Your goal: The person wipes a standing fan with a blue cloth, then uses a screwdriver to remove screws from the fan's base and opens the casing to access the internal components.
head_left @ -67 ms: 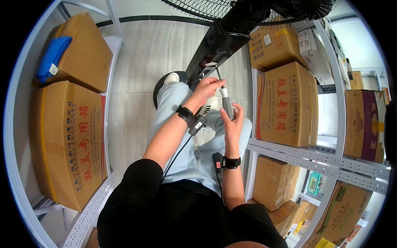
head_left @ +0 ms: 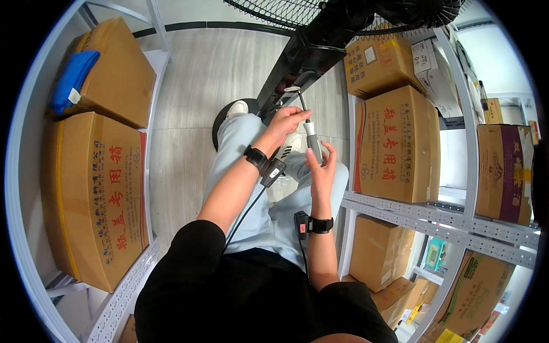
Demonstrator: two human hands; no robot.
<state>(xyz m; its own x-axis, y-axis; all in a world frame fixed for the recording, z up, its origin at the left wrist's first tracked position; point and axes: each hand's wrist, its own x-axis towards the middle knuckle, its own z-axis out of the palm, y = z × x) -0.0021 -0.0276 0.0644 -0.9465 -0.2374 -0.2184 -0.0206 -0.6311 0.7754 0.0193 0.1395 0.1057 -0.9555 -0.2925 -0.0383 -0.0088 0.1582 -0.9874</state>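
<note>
A screwdriver (head_left: 311, 136) with a grey and white handle and a thin dark shaft slants up to a black fan column (head_left: 291, 66). Its far end meets a small pale round piece (head_left: 292, 89) on the column's side; the tip itself cannot be made out. The thumb and fingers of my left hand (head_left: 286, 122) are closed on the shaft just above the handle. Lower down, my right hand (head_left: 323, 163) has its thumb and fingers around the butt of the handle, covering part of it.
Overhead is the fan's wire guard (head_left: 274, 12); its round black base (head_left: 220, 126) lies by my shoe. Cardboard boxes fill the left shelf (head_left: 117, 297) and right shelf (head_left: 400, 208). A blue folded cloth (head_left: 74, 80) rests on a left box. Cables (head_left: 243, 217) run from my wrist straps.
The thumb and fingers of my right hand have shifted slightly around the handle's end. My left hand and the fan column look unmoved.
</note>
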